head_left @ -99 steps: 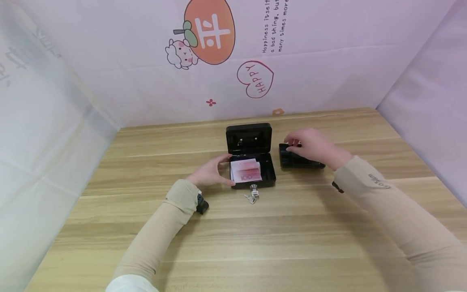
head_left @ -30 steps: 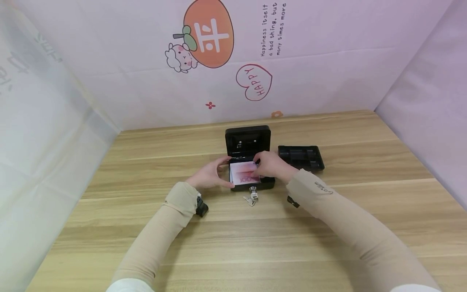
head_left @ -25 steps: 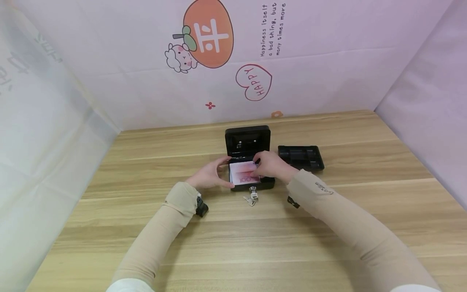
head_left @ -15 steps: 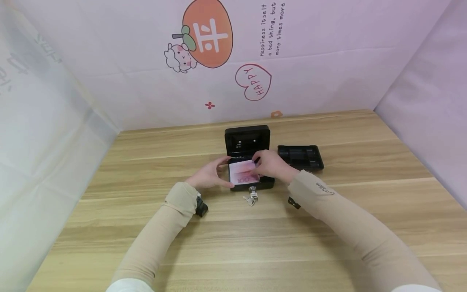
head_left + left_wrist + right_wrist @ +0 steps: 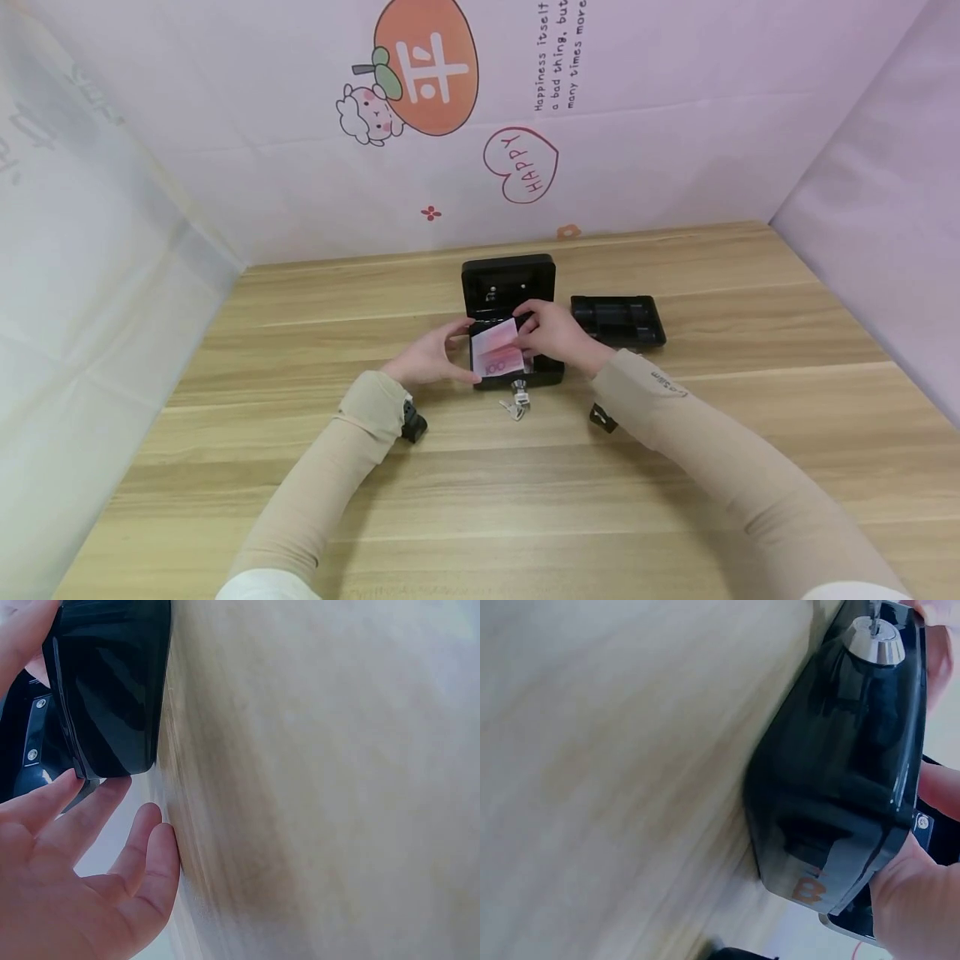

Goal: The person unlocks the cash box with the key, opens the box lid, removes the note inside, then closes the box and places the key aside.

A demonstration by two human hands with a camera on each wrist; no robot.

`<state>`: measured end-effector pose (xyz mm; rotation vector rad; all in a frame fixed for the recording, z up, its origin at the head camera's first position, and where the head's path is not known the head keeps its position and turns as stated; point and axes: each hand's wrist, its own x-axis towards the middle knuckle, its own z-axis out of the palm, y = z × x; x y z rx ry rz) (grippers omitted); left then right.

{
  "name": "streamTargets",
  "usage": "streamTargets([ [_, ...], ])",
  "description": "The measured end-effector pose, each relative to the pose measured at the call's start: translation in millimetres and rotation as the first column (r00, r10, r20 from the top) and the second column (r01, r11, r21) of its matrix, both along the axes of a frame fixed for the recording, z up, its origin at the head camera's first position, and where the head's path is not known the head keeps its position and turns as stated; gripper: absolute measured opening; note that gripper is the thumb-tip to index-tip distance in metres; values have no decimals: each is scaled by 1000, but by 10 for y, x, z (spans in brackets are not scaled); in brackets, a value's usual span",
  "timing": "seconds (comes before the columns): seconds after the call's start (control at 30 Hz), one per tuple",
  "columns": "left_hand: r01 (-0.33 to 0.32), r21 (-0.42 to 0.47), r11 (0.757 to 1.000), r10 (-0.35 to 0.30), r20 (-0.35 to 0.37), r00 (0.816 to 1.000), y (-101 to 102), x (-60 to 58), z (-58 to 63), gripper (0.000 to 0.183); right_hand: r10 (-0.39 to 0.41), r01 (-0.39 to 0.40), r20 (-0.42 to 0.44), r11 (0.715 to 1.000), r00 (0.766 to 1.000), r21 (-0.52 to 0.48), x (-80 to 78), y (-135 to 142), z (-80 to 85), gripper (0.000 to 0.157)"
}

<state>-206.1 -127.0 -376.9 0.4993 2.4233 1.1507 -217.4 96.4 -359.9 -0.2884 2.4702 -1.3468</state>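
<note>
An open black cash box [image 5: 542,379] sits on the table with its lid [image 5: 508,287] raised at the back. Red-and-white 100 banknotes [image 5: 497,350] lie in its left part, tilted up on the right. My left hand [image 5: 429,357] holds the box's left side, thumb at the front corner and fingertips at the back; the left wrist view shows those fingertips touching the box wall [image 5: 112,712]. My right hand [image 5: 558,333] pinches the right edge of the banknotes inside the box. Silver keys [image 5: 515,410] hang from the lock [image 5: 877,641] on the front.
A black compartment tray [image 5: 618,321] lies to the right of the box on the wooden table [image 5: 465,500]. Behind stands a white printed cloth wall [image 5: 660,142], with more cloth at both sides.
My right hand has left the tray, come to the banknotes in the box, and now tilts them up and slightly leftward. My left hand has stayed on the box.
</note>
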Motion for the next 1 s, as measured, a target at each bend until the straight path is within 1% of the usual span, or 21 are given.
streamTargets([
  [0.23,-1,20,1000,1,13,1000,7,-7,-8,97,-35,44,88,993,996,-109,4,21,15,44],
  [0.4,-2,8,1000,2,11,1000,5,-7,0,98,-19,36,99,985,995,-168,21,61,56,46],
  [0.67,2,-7,1000,-2,-12,1000,-1,-3,4,99,8,2,68,991,998,-136,34,163,97,47],
  [0.87,-5,-16,1000,5,-16,1000,3,1,3,99,-13,23,64,987,998,-156,53,250,154,47],
  [1.0,-8,-14,1000,8,-10,1000,2,12,17,99,-41,50,63,988,997,-146,59,302,195,48],
])
